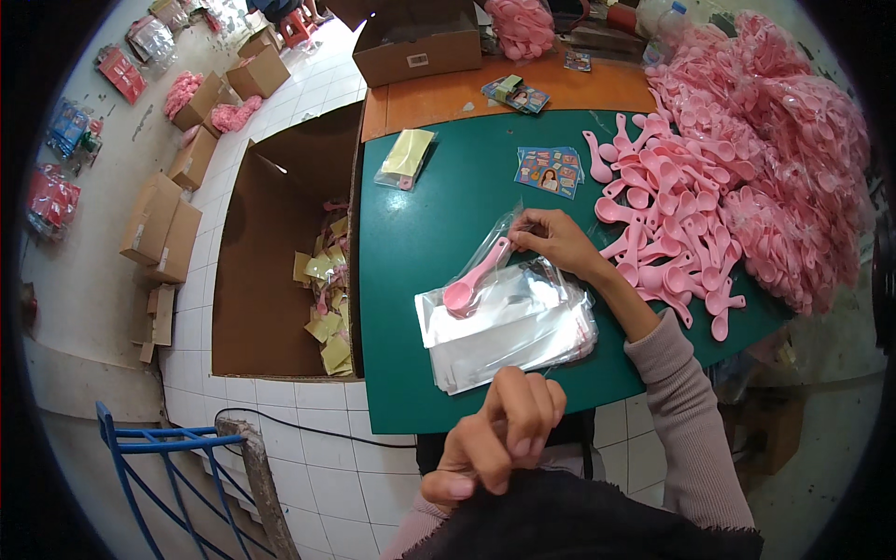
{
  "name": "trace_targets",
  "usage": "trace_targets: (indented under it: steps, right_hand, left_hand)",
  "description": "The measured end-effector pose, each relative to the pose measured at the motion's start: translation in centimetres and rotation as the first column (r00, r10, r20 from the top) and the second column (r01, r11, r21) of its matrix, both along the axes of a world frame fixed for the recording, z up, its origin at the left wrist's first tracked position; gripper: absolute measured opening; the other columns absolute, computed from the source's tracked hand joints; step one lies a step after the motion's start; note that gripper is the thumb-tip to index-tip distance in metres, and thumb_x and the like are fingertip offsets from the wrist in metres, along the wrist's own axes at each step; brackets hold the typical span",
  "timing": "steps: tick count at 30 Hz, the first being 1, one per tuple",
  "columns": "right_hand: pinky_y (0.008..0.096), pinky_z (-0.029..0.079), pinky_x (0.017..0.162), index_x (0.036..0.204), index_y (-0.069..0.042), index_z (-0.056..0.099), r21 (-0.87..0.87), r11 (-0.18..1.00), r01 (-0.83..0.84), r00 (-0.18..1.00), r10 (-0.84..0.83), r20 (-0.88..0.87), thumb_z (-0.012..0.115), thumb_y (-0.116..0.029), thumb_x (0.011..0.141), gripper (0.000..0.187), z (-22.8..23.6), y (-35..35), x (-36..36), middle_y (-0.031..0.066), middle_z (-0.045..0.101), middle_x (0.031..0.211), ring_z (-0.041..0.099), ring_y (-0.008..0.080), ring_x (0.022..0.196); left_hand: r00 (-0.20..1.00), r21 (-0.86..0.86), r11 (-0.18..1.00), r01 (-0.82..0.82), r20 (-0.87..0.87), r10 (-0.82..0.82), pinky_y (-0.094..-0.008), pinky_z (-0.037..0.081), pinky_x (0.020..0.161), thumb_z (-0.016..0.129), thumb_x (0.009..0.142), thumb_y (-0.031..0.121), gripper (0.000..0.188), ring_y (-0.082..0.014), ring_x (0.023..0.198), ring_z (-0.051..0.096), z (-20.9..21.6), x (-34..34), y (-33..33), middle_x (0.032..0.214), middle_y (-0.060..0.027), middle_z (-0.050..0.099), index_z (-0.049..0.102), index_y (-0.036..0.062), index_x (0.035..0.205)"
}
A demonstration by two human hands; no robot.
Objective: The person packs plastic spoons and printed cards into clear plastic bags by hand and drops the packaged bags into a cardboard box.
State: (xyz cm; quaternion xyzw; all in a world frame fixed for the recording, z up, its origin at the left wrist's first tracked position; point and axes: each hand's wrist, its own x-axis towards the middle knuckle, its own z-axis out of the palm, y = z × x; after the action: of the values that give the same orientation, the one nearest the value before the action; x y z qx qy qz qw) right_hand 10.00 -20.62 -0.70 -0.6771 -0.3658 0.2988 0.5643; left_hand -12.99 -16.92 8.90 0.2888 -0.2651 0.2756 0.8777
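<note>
My right hand pinches the handle end of a pink measuring spoon. Clear plastic film shows around the handle; whether the spoon is inside a bag I cannot tell. The spoon's bowl lies over the left part of a stack of clear plastic bags on the green tabletop. Close to my body, in front of the stack, my left hand is raised with loosely bent fingers. Its thumb stands apart from the other fingers, and no object shows in it.
Loose pink spoons and bulging bags of spoons cover the table's right side. Printed cards and a packed bag with yellow paper lie farther back. A deep cardboard box holding yellow-paper packets adjoins the left edge.
</note>
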Motion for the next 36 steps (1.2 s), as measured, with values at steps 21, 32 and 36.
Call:
trace_targets:
  steps: [21,32,36]
  right_hand:
    - [0.0216,0.045,0.065,0.085,0.003,0.059,0.029,0.998,0.047,0.999,-0.047,-0.003,0.058,-0.007,0.077,0.013,-0.2,-0.2,0.2,0.0057,0.061,0.075,0.056,0.0093,0.070]
    - [0.0215,0.044,0.064,0.083,0.003,0.060,0.052,0.998,0.048,0.998,-0.049,0.028,0.058,-0.007,0.074,0.013,-0.7,-0.2,0.4,0.0048,0.061,0.074,0.055,0.0087,0.068]
    - [0.0216,0.044,0.064,0.083,0.003,0.060,0.043,0.998,0.043,0.999,-0.044,0.025,0.058,-0.006,0.074,0.013,-0.1,-0.1,0.0,0.0050,0.061,0.074,0.055,0.0089,0.069]
  left_hand:
    - [0.980,-0.208,0.973,-0.103,0.148,0.135,-0.0441,0.048,0.085,0.051,0.086,0.016,0.037,-0.0139,0.115,0.039,8.3,-5.1,-5.7,0.121,-0.0036,0.034,0.038,0.0127,0.121]
    - [0.968,-0.210,0.960,-0.186,0.128,0.216,-0.0397,0.050,0.082,0.053,0.083,0.009,0.046,-0.0147,0.104,0.043,8.0,-5.1,-6.3,0.127,-0.0015,0.030,0.036,0.0119,0.126]
    - [0.966,-0.194,0.958,-0.209,0.111,0.233,-0.0388,0.050,0.082,0.053,0.082,0.008,0.048,-0.0147,0.103,0.043,8.2,-5.5,-6.3,0.127,-0.0014,0.030,0.035,0.0119,0.127]
